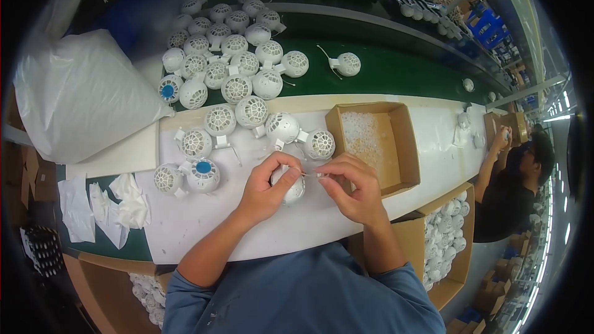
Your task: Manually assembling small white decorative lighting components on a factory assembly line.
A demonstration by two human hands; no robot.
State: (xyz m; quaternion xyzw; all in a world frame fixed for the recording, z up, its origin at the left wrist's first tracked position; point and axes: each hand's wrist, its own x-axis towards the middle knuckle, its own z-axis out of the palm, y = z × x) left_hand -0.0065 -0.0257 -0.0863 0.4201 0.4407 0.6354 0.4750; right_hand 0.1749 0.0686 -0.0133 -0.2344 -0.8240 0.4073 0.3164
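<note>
Holding: the left hand (267, 190) curled around a white vented globe (295, 194), thumb laid across its top and fingers mostly closed.
Pinching: the right hand (355, 189) had thumb and forefinger nearly together on a thin wire (311, 175) that ran toward the left thumb; what lay at its tip was too small to tell.
Globe in hand: it sat just above or on the near middle of the white-covered worktop (185, 229); contact with the surface could not be told.
Latticed globes: several stood to the left and far side of the hands, one bearing a blue disc (202, 166), with a larger cluster (237, 88) farther off.
Shallow cardboard tray: this (391, 145) lay just right of and beyond the right hand, with small clear pieces (361, 133) in its left part.
Green belt: on it (402, 83), at the far side, a lone globe (349, 64) rested.
Cartons: one (409, 248) at near right and another (111, 291) at near left held white parts.
Plastic bag: a bulging white one (86, 96) stood far left.
Co-worker: a person (508, 185) in dark clothing worked at far right.
</note>
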